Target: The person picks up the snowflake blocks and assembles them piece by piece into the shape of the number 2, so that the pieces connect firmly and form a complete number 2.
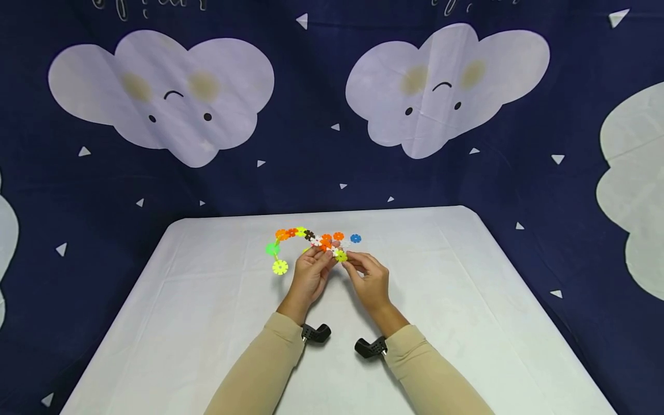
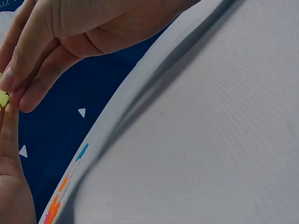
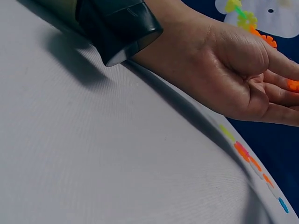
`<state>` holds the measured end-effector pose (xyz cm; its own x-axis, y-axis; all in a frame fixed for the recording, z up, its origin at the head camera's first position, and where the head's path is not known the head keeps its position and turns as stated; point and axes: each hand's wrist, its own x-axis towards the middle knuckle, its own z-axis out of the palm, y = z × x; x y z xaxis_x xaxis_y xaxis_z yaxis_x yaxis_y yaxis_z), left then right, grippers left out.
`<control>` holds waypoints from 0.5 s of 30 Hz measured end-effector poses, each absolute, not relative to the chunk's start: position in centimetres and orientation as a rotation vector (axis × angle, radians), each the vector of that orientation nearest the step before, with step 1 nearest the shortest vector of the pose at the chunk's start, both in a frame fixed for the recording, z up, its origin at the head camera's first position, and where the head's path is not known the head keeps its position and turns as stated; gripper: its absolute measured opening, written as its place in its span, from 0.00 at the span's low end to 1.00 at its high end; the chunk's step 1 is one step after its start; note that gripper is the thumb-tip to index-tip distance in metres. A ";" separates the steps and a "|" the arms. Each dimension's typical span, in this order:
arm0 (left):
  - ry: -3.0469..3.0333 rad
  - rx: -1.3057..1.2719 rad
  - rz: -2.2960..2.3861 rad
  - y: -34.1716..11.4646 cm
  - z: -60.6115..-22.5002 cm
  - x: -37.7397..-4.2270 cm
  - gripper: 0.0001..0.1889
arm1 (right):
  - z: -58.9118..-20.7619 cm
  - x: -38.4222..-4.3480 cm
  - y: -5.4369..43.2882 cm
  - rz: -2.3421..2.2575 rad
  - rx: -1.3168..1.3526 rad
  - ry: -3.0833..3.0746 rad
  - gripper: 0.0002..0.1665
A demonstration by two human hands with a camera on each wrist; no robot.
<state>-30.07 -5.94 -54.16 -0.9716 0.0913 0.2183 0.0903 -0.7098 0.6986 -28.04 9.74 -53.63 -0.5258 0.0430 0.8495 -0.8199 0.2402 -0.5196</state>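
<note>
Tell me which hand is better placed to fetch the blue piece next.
Probably the right hand: it is nearer the blue piece, though it would first have to release the yellow-green piece. The left hand is farther off and grips the flower chain.

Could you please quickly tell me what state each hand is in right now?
Left hand: closed, holding the chain of flower-shaped pieces.
Right hand: closed, pinching the yellow-green flower piece between thumb and fingers.
</note>
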 end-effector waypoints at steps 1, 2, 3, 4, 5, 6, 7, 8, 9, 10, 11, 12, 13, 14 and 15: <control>1.198 0.379 2.879 -5.9 -54.1 -30.1 0.10 | -53.7 -28.0 9.7 1.388 0.718 -1.730 0.18; 1.200 0.383 2.878 -5.9 -54.1 -30.1 0.10 | -53.7 -28.0 9.7 1.389 0.713 -1.730 0.18; 1.201 0.388 2.876 -5.9 -54.1 -30.1 0.10 | -53.7 -28.0 9.7 1.387 0.708 -1.729 0.18; 1.204 0.394 2.873 -5.9 -54.1 -30.0 0.10 | -53.7 -28.0 9.7 1.388 0.704 -1.727 0.18; 1.208 0.397 2.868 -5.9 -54.1 -30.0 0.10 | -53.7 -28.1 9.7 1.387 0.702 -1.724 0.18; 1.210 0.402 2.865 -5.9 -54.1 -30.0 0.10 | -53.7 -28.0 9.7 1.386 0.700 -1.720 0.18; 1.213 0.406 2.861 -5.9 -54.0 -30.0 0.10 | -53.6 -28.0 9.7 1.391 0.701 -1.718 0.18; 1.215 0.409 2.858 -5.9 -54.0 -30.0 0.10 | -53.7 -28.1 9.7 1.395 0.704 -1.714 0.19; 1.215 0.413 2.857 -6.0 -54.0 -30.0 0.10 | -53.7 -28.1 9.7 1.402 0.708 -1.712 0.19; 1.215 0.415 2.856 -6.0 -54.0 -30.0 0.10 | -53.7 -28.1 9.7 1.410 0.714 -1.712 0.18; 1.215 0.413 2.857 -6.0 -54.0 -30.0 0.10 | -53.7 -28.1 9.8 1.420 0.721 -1.711 0.18; 1.210 0.411 2.859 -6.0 -54.0 -30.0 0.10 | -53.7 -28.1 9.9 1.435 0.724 -1.711 0.17; 1.205 0.407 2.863 -6.0 -54.1 -30.0 0.10 | -53.7 -28.2 10.1 1.448 0.722 -1.716 0.17; 1.199 0.403 2.867 -5.9 -54.1 -30.0 0.10 | -53.7 -28.3 10.3 1.458 0.718 -1.722 0.16; 1.194 0.396 2.871 -5.9 -54.1 -30.0 0.10 | -53.7 -28.4 10.5 1.464 0.706 -1.734 0.15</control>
